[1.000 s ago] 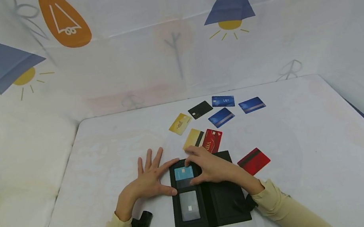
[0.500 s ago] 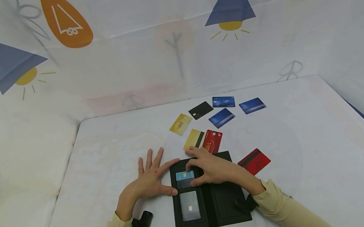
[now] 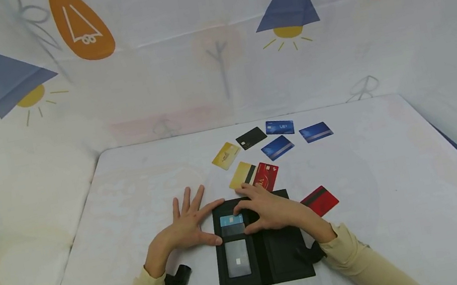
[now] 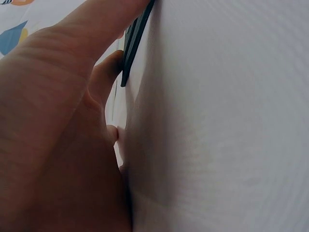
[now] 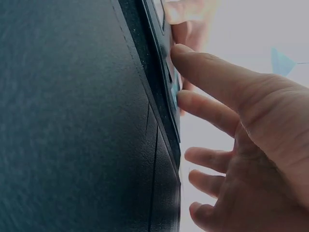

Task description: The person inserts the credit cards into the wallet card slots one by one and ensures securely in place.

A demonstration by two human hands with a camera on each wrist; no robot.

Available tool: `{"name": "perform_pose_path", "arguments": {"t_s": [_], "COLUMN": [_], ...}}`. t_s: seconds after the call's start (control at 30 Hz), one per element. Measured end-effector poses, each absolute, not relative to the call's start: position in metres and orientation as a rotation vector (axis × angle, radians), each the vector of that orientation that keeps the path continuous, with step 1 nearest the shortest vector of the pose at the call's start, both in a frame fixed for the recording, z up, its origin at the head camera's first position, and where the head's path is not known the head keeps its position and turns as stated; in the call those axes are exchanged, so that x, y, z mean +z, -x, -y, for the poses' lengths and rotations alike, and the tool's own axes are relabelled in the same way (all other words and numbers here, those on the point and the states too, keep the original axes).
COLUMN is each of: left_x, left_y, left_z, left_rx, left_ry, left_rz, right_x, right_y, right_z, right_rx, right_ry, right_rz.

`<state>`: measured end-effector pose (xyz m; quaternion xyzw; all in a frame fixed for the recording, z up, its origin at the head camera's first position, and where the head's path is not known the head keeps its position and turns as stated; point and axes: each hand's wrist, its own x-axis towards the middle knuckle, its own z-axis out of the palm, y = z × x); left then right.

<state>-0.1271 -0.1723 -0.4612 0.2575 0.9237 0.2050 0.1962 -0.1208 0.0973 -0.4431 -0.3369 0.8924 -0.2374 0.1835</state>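
Two hands work at an unfolded black wallet (image 3: 288, 261) on the white tabletop (image 3: 378, 223). The left hand (image 3: 185, 229) is spread wide, holding nothing, thumb and index finger at the wallet's left edge. The right hand (image 3: 270, 210) is loosely bent, thumb and index finger apart; the index fingertip touches the top of a light-blue card (image 3: 226, 221), and nothing looks gripped. That card's chip end stands uncovered above the upper pocket (image 3: 233, 230); the rest seems to be behind the window, so I judge it partly inserted. Below, the lower pocket (image 3: 235, 250) shows a chip through its window, so one card appears already stowed.

Eight cards lie loose, so they would be what is left, if all belong inside. Nearest are a striped yellow card (image 3: 240, 174), a red card (image 3: 267, 173) with partly hidden lettering, probably "VIP", and a striped red card (image 3: 321, 200). Farther out lie a gold card (image 3: 226, 156), its script too small to read, a black card (image 3: 251, 138), two striped blue cards (image 3: 278, 148) and a blue card (image 3: 279, 127) plainly marked "VIP". No brand is legible.
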Motion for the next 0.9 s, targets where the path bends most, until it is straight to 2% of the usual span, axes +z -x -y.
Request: {"name": "perform_pose_path", "arguments": {"t_s": [0.4,0.9], "left_x": [-0.460,-0.460], "left_y": [0.126,0.125], "left_z": [0.172,0.172], "left_rx": [0.582,0.598], "left_ry": [-0.726,-0.712], "left_rz": [-2.585,-2.595], "right_x": [-0.442,-0.441], "right_y": [0.120,0.145], "right_z": [-0.105,-0.152], "right_rx": [-0.646,-0.617], "right_ry": [0.959,0.717], "right_rz": [-2.548,-2.650]}}
